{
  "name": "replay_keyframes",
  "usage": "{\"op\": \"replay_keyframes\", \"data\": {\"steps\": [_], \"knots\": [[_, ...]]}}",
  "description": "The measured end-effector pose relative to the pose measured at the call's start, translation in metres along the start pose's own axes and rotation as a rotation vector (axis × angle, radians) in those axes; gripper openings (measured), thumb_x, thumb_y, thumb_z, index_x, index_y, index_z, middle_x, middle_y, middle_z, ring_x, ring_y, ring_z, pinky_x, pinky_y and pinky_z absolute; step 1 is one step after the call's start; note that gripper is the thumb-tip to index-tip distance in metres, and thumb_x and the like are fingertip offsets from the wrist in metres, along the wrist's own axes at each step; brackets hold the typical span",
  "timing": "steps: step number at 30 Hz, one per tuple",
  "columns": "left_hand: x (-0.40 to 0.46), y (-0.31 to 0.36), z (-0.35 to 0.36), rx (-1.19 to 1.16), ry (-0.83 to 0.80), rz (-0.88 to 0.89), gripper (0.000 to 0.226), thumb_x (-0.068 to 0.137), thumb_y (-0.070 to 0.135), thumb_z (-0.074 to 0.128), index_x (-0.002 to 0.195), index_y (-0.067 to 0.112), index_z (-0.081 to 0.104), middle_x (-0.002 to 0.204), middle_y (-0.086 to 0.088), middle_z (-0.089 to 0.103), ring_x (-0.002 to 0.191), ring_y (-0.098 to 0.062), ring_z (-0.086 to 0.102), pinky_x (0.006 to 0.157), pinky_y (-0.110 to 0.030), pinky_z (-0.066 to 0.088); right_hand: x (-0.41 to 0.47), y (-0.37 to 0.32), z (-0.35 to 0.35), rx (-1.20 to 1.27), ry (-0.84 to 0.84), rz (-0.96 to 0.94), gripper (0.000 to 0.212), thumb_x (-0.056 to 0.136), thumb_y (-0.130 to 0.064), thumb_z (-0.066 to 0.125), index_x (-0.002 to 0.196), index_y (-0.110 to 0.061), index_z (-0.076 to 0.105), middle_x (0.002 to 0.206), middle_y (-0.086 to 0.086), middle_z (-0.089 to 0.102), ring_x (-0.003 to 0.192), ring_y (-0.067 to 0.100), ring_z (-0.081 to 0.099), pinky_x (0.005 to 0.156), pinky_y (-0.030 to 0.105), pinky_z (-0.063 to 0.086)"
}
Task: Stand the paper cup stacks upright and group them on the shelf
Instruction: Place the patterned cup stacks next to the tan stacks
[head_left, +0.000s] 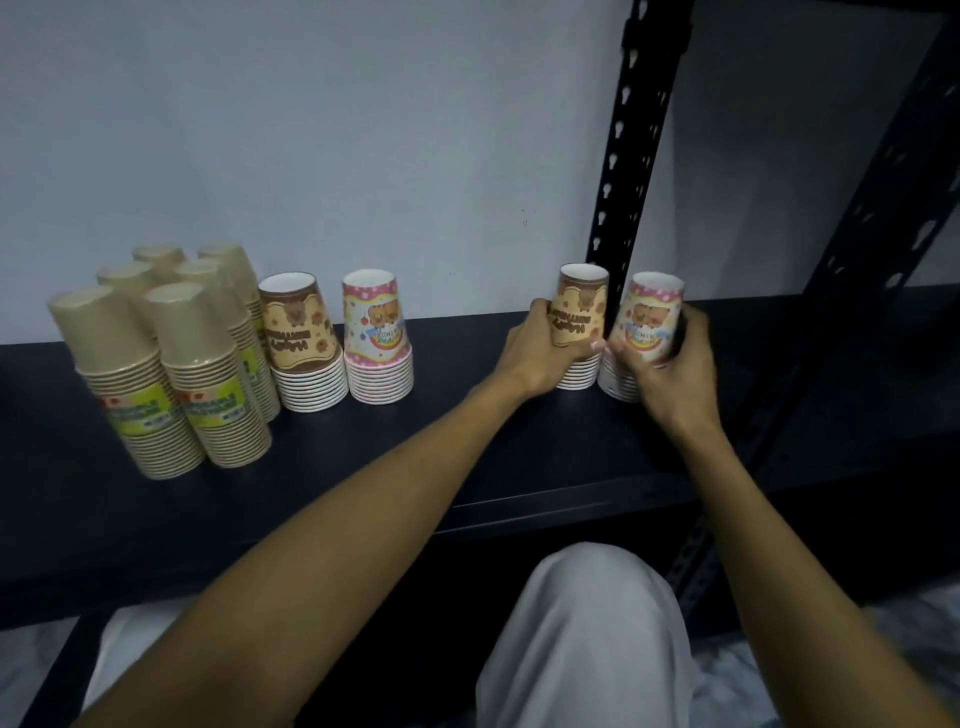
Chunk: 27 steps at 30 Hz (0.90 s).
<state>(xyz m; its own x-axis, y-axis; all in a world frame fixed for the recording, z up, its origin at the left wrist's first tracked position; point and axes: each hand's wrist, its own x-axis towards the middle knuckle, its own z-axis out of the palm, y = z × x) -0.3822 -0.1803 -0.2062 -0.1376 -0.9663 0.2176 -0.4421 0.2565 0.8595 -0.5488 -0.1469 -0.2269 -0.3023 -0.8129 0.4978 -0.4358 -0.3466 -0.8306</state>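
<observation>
On the dark shelf (467, 452), several tall tan cup stacks (202, 374) with green labels stand upside down at the left. Right of them stand a brown cartoon stack (304, 343) and a pink cartoon stack (376, 338), both upright on their rims. At the right, my left hand (540, 353) grips a second brown cartoon stack (582, 306). Right beside it, my right hand (670, 364) grips a second pink cartoon stack (652, 312). Both held stacks stand on the shelf, nearly touching each other.
A black perforated upright post (634, 135) rises just behind the held stacks, with another post (883, 218) at the far right. A grey wall (337, 130) backs the shelf. My knee in light trousers (587, 634) is below the shelf's front edge.
</observation>
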Motion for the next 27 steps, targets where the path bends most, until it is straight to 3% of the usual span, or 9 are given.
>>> {"op": "replay_keyframes", "data": {"steps": [10,14,19,22,27], "knots": [[-0.071,-0.019,-0.051,0.061,0.132,0.021,0.071,0.078,0.042,0.084,0.135,0.018,0.049,0.131,0.004,0.065,0.104,-0.001,0.058,0.073,-0.004,0.038,-0.032,-0.023,0.017,0.121,-0.233,-0.054,0.072,0.079,-0.025,0.086,0.139,-0.018,0.046,0.122,-0.008,0.061,0.106,-0.005,0.062,0.08,0.008,0.052],[-0.107,-0.029,-0.072,0.091,0.253,0.012,0.067,0.075,0.044,0.086,0.126,0.02,0.049,0.118,0.009,0.067,0.097,0.0,0.061,0.077,-0.01,0.047,-0.051,-0.04,0.035,0.16,-0.316,-0.075,0.072,0.077,-0.027,0.088,0.136,-0.02,0.047,0.124,-0.009,0.062,0.108,-0.002,0.063,0.085,0.012,0.054],[-0.153,-0.04,-0.111,0.151,0.354,-0.002,0.073,0.075,0.05,0.084,0.132,0.024,0.048,0.114,0.018,0.063,0.098,0.005,0.059,0.072,0.001,0.038,-0.076,-0.063,0.065,0.212,-0.425,-0.104,0.073,0.073,-0.031,0.091,0.13,-0.022,0.048,0.121,-0.01,0.064,0.103,-0.003,0.065,0.085,0.018,0.056],[-0.175,-0.047,-0.135,0.226,0.391,-0.002,0.072,0.075,0.053,0.083,0.131,0.023,0.049,0.116,0.017,0.062,0.103,0.001,0.059,0.076,-0.003,0.039,-0.091,-0.078,0.085,0.229,-0.495,-0.121,0.074,0.072,-0.033,0.091,0.129,-0.025,0.045,0.12,-0.017,0.061,0.104,-0.009,0.062,0.082,0.012,0.054],[-0.191,-0.049,-0.161,0.316,0.389,-0.013,0.079,0.079,0.056,0.078,0.139,0.019,0.043,0.135,0.006,0.06,0.121,-0.01,0.058,0.093,-0.026,0.045,-0.097,-0.098,0.099,0.227,-0.611,-0.119,0.08,0.073,-0.035,0.09,0.135,-0.024,0.041,0.123,-0.017,0.058,0.102,-0.02,0.058,0.078,0.005,0.05]]}}
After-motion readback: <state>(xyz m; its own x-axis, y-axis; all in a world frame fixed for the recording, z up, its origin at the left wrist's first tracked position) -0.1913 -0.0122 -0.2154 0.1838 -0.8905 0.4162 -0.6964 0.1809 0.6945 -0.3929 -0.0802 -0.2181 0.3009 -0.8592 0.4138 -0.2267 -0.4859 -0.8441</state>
